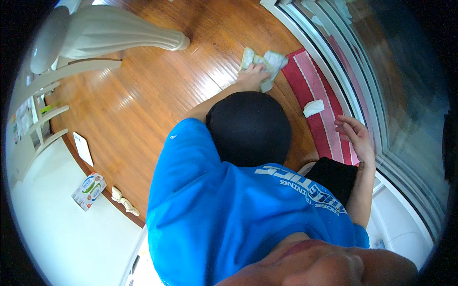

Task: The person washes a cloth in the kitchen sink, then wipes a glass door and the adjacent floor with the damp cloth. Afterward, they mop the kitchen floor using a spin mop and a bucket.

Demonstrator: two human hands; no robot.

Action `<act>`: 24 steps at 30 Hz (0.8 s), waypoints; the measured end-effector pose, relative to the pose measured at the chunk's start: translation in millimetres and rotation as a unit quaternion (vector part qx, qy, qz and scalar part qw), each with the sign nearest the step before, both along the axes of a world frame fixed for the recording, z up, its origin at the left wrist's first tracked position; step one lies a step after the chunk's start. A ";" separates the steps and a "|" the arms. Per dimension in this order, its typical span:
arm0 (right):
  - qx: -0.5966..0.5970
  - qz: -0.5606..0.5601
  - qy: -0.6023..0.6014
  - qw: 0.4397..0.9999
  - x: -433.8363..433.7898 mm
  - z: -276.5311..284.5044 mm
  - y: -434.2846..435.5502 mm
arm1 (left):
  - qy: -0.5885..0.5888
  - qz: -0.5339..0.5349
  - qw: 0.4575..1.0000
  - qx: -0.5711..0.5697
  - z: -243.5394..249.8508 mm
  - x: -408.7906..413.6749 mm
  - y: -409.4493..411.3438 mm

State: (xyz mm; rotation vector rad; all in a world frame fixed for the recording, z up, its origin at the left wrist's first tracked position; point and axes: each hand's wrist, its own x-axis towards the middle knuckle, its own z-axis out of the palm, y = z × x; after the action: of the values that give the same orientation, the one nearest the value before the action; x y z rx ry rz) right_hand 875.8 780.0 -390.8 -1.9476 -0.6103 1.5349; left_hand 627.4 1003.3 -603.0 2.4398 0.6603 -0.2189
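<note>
My left hand reaches forward past my bent, black-clad knee. Its fingers press down on a crumpled pale cloth with yellow-green edging, which lies on the wood-look floor. The cloth's right corner comes up to the end of a red and pink striped mat. Over that mat, to the right, is my right hand, with nothing in it and its fingers loosely bent and apart. A folded white tissue or small cloth rests on the mat, left of and beyond this hand.
Sliding glass door frames run along the right side. At upper left stand a fluted white pedestal leg and pale curved furniture legs. Near the left wall are a white flat rectangular object, a printed carton and a cream bow-shaped object.
</note>
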 end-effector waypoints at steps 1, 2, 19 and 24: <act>0.012 0.011 -0.025 1.000 1.8 1.9 -2.0 | -0.045 0.008 0.999 -0.002 -9.2 -21.8 -2.6; 0.023 0.019 -0.047 0.998 3.0 3.2 -5.8 | -0.048 0.033 0.998 0.022 -11.2 -44.0 -5.9; -0.060 0.242 -0.370 0.895 9.7 85.2 -111.2 | -0.154 0.487 0.828 -0.234 175.1 -115.6 8.5; -0.008 0.248 -0.384 0.890 -9.0 70.4 -104.1 | -0.147 0.130 0.979 0.054 288.8 -29.1 -17.0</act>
State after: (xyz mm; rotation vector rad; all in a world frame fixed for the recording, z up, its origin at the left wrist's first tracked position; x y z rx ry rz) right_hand 866.9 675.9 -320.5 -2.5276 -1.5212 0.9462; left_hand 598.3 986.3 -314.2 2.3882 0.8620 0.2826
